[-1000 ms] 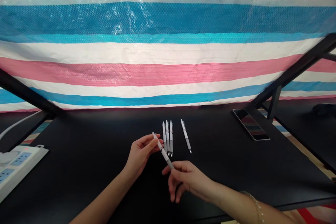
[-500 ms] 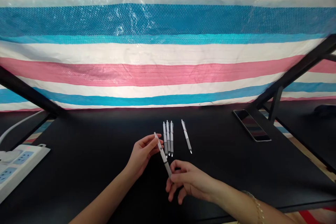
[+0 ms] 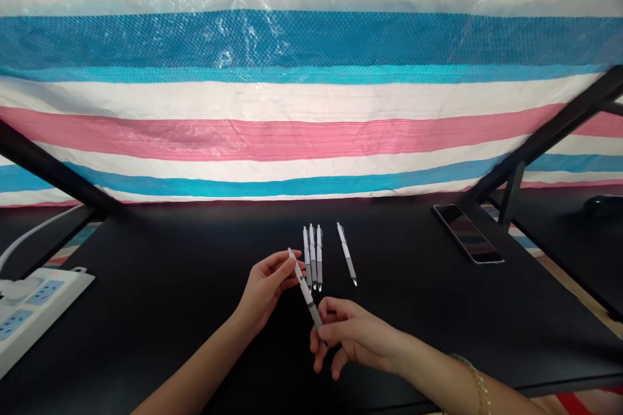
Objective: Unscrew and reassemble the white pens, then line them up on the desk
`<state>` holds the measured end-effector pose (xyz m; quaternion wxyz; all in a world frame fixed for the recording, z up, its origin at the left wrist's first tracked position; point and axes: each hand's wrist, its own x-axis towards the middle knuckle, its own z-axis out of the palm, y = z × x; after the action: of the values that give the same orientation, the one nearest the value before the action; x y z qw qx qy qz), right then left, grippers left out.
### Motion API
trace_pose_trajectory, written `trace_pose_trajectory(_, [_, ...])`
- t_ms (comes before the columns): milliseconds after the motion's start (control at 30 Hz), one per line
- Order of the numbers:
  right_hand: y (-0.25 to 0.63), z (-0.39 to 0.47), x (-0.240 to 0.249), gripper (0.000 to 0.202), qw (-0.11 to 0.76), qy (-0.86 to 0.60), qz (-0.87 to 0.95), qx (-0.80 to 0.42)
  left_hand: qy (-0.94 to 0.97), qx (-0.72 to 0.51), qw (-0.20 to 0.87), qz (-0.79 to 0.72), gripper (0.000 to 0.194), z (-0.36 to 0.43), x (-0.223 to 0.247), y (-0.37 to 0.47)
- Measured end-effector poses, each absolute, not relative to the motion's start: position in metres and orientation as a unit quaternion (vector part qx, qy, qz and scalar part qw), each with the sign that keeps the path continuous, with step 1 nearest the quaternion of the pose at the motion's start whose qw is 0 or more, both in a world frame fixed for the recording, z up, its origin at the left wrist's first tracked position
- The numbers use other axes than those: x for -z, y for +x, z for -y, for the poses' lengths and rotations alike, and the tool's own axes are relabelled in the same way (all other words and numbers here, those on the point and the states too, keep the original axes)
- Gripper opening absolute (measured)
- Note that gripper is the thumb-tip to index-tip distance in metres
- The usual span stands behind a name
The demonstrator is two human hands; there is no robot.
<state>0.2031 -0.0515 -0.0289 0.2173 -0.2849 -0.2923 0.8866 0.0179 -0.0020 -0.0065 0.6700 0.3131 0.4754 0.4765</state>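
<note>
A white pen with a grey grip (image 3: pixel 305 288) slants between my two hands above the black table (image 3: pixel 195 240). My left hand (image 3: pixel 268 282) pinches its upper, white end between thumb and fingers. The thumb and fingertips of my right hand (image 3: pixel 348 332) close on its lower grey end, with the other fingers loosely curled; they hide the tip. Just beyond, three similar pens (image 3: pixel 313 256) lie side by side on the table, the leftmost close to my left fingertips. Another such pen (image 3: pixel 346 253) lies apart, to their right.
A phone (image 3: pixel 467 233) lies at the back right. At the left edge is a white power strip (image 3: pixel 46 311) with a plug and cable. Black slanted bars (image 3: pixel 549 136) flank the table, and a striped sheet (image 3: pixel 311 139) hangs behind it.
The view has shifted very slightly. The held pen's lower end and my right fingers have moved a little to the right; both hands keep their hold.
</note>
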Motion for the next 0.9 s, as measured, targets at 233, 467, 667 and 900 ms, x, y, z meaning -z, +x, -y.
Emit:
trace_pose_trajectory(233, [0.2035,0.0516,0.0282,0.030,0.213,-0.280,0.288,-0.891,0.308,-0.478,0.669,-0.479,0.026,0.0019,0.0053,0.0182])
trace_pose_trajectory(467, [0.2046,0.0517,0.0289,0.033,0.217,-0.281,0.286,-0.890,0.306,-0.480,0.667,-0.481,0.026,0.0011,0.0063,0.0177])
trace_pose_trajectory(667, [0.2050,0.0511,0.0292,0.035,0.158,-0.259,0.287,-0.909,0.302,-0.481,0.665,-0.484,0.027,0.0010,0.0057,0.0182])
trace_pose_trajectory(900, [0.2051,0.0515,0.0294,0.036,0.152,-0.290,0.307,-0.893,0.287,-0.523,0.643,-0.480,0.026,-0.0040,0.0062,0.0104])
